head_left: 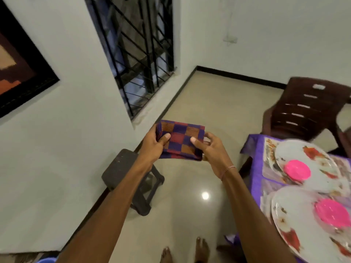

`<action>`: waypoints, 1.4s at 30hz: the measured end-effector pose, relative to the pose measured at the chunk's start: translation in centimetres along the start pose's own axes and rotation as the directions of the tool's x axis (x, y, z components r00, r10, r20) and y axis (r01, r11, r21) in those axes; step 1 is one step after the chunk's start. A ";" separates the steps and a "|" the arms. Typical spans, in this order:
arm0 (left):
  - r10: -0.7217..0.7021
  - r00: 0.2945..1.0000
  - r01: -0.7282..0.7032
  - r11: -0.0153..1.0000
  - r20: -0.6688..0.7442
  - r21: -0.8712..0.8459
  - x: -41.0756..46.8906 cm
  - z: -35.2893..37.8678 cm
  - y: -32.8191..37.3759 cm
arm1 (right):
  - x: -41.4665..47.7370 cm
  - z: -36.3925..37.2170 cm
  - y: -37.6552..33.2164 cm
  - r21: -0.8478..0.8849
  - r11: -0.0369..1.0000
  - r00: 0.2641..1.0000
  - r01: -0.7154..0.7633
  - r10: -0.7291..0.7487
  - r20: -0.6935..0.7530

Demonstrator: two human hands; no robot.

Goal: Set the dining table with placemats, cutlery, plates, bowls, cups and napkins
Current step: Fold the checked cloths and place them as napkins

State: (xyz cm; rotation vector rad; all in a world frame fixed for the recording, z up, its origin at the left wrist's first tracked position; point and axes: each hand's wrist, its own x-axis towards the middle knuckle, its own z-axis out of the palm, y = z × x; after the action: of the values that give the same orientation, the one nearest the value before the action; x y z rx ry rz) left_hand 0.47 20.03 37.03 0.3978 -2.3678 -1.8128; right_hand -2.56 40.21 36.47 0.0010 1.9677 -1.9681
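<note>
Centre of frame: both hands hold a folded checked napkin (181,142) in the air over the floor, clear of the desk. Purple, maroon and orange squares.

Left hand (153,147) has its grip closed on the napkin's left edge, thumb pressed on top, fingers wrapped behind. Right hand (210,149) has its grip closed on the right edge, thumb on top near the middle, fingers curled under the lower right corner. Cloth is stretched flat between them, probably to square up the fold or keep it from opening before it is laid down.

Right edge of frame: desk (254,179) under a purple cloth, with printed placemats. Two floral plates sit on it, the upper plate (321,164) and the lower plate (296,234), each carrying a pink bowl, upper bowl (297,169), lower bowl (332,209), mouth-down as far as I can tell. No cutlery or cups visible in the strip of desk that shows.

Napkin is well apart from both settings, to their left. Likely step: napkins, after plates and bowls.

Other: brown plastic chair (303,111) upper right, behind the desk. Dark stool (131,177) against the wall, lower centre-left. Barred window (136,50) top centre. Bare feet at the bottom edge.
</note>
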 end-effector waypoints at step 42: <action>0.048 0.196 -0.478 0.877 0.979 0.053 -22.0 74.9 -5.5 | -26.5 -48.8 30.0 0.374 0.918 -0.543 -0.131 0.249 -0.802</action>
State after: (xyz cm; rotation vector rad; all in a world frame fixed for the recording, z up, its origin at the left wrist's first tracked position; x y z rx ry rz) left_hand 2.47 94.40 12.90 -1.6105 -3.1237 -1.5727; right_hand 17.66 94.95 12.40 3.1124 1.9333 -1.3444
